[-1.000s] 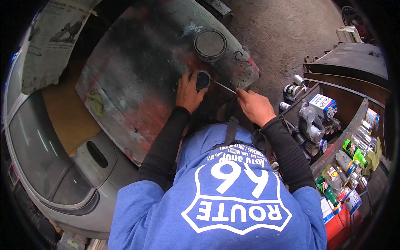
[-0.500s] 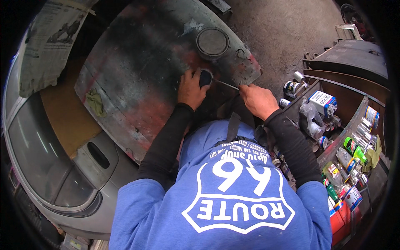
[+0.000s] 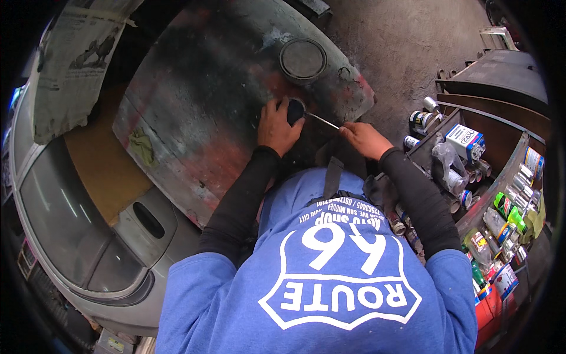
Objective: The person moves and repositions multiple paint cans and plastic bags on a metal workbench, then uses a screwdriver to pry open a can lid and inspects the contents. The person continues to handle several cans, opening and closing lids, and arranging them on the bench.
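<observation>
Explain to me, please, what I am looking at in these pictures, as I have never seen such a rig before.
There is no machine here, only two bare hands. The view comes from a fisheye camera worn on the head and looking down, so straight edges look bent. The left hand holds a small dark round container. The right hand holds a thin metal tool, its far end at the container's edge. Both are above a blotchy, worn panel, on which a wider round can and a green cloth rest.
</observation>
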A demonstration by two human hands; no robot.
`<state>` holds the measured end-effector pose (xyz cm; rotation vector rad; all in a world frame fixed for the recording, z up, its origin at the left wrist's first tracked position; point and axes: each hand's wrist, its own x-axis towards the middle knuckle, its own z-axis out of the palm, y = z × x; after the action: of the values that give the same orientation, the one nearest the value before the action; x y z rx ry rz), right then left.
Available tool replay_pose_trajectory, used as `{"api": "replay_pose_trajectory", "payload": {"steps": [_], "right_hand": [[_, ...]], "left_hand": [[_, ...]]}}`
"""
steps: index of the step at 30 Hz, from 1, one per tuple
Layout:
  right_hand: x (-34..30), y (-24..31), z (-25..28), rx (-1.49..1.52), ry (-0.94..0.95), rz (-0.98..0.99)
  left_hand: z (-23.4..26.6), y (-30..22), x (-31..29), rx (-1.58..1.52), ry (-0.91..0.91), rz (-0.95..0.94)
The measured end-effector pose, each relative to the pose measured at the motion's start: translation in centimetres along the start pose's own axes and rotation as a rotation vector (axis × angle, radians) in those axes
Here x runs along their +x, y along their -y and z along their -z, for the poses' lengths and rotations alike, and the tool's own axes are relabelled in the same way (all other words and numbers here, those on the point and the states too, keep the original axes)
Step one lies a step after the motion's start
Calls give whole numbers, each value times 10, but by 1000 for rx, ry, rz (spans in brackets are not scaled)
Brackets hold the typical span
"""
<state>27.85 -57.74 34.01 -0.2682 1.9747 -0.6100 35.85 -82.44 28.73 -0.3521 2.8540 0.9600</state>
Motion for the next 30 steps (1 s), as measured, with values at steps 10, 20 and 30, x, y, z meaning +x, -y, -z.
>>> {"api": "replay_pose_trajectory", "payload": {"steps": [10, 20, 30], "right_hand": [[11, -27, -19, -3, -153, 267], [3, -24, -30, -30, -239, 216], [4, -34, -45, 68, -270, 235]], "left_hand": [[-3, 4, 5, 68, -88, -85], [38, 36, 7, -697, 111, 323], [42, 59, 3, -979, 115, 491]]}}
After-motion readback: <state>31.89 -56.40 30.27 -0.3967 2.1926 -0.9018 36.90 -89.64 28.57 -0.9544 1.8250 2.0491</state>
